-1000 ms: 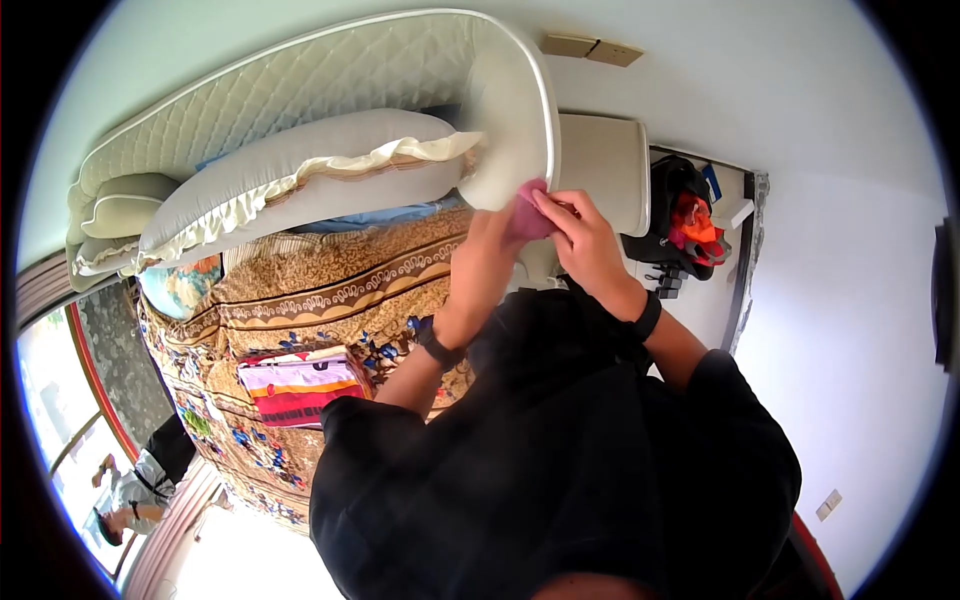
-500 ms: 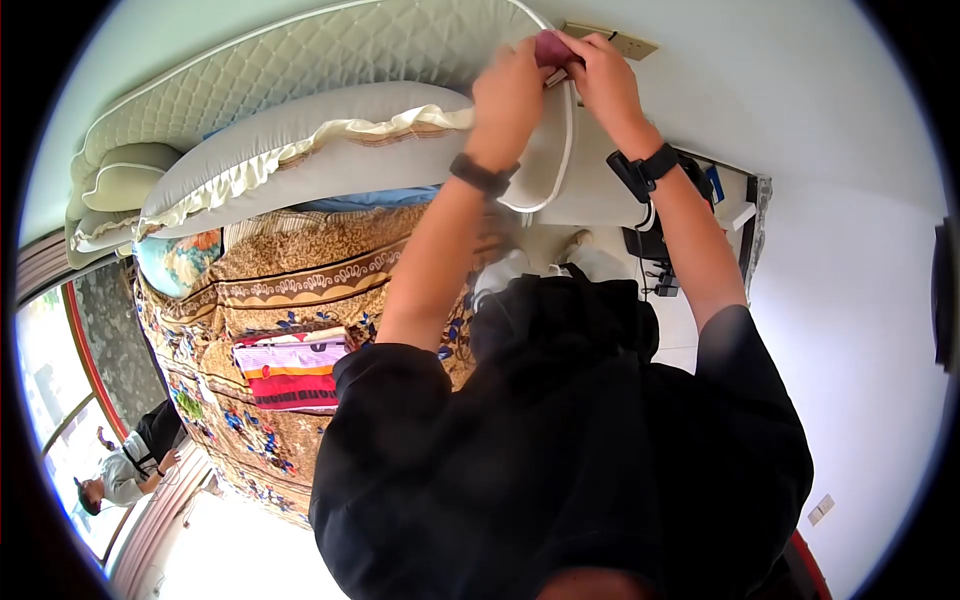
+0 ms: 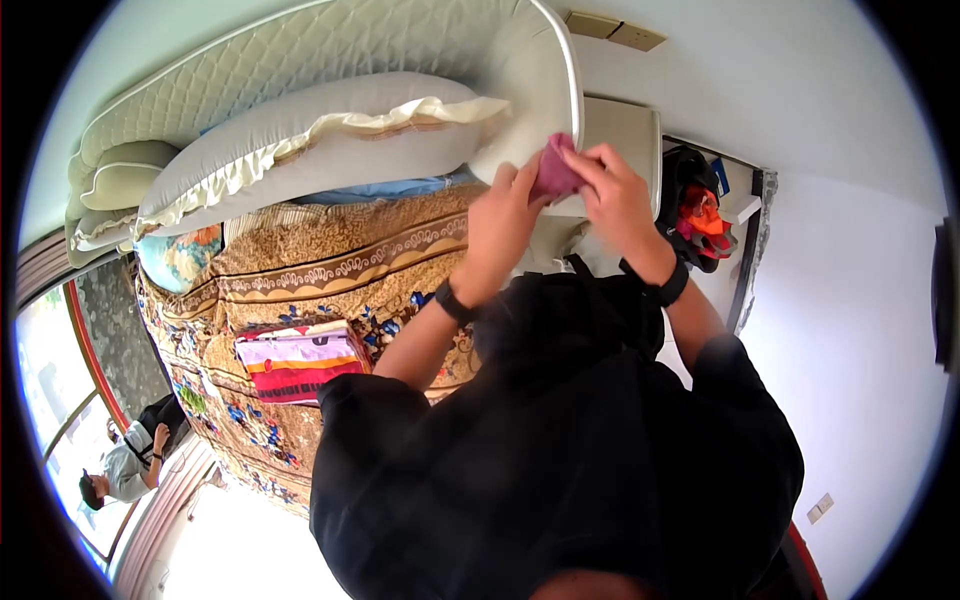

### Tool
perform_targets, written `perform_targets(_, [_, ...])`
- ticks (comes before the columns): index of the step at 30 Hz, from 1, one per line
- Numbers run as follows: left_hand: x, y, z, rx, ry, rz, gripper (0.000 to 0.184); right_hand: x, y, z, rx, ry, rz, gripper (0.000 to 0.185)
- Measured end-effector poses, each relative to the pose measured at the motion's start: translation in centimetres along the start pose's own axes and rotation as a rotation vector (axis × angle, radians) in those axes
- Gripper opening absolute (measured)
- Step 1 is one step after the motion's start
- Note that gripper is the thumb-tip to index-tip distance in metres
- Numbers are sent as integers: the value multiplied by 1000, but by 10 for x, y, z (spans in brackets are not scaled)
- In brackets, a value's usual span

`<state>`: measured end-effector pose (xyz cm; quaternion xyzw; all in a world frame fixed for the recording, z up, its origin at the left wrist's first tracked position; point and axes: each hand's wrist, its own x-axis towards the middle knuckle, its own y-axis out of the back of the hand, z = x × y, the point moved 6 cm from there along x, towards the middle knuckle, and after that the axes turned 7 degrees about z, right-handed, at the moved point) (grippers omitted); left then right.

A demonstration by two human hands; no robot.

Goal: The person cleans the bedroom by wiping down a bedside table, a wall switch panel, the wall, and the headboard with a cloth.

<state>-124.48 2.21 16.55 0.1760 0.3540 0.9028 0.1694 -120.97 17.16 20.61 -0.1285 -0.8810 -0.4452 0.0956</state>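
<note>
A folded mauve cloth [image 3: 555, 172] is held between both hands, just in front of the rounded white-piped end of the headboard [image 3: 535, 80]. My left hand [image 3: 503, 222] has its fingers closed on the cloth's left side. From the right, my right hand [image 3: 618, 202] pinches the cloth between thumb and fingers. Both wrists wear black bands. Close to the left hand is a grey pillow [image 3: 400, 140] with a cream ruffle, leaning against the quilted headboard.
A patterned brown bedspread [image 3: 350, 245] covers the bed, with a folded pink and red textile [image 3: 300, 365] on it. Right of the headboard stands a pale bedside cabinet [image 3: 625, 135]. Wall sockets [image 3: 612, 32] sit above; orange and black items [image 3: 705, 215] lie beyond. Another person [image 3: 130, 470] is at far left.
Both hands have come down and nearer my body from the headboard's top edge by the sockets, bringing the mauve cloth along. More of the cloth and the bedside cabinet now shows.
</note>
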Motion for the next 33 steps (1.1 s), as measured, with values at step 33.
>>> perform_targets(33, [-101, -112, 8, -37, -19, 142, 46, -112, -27, 96, 370, -126, -112, 44])
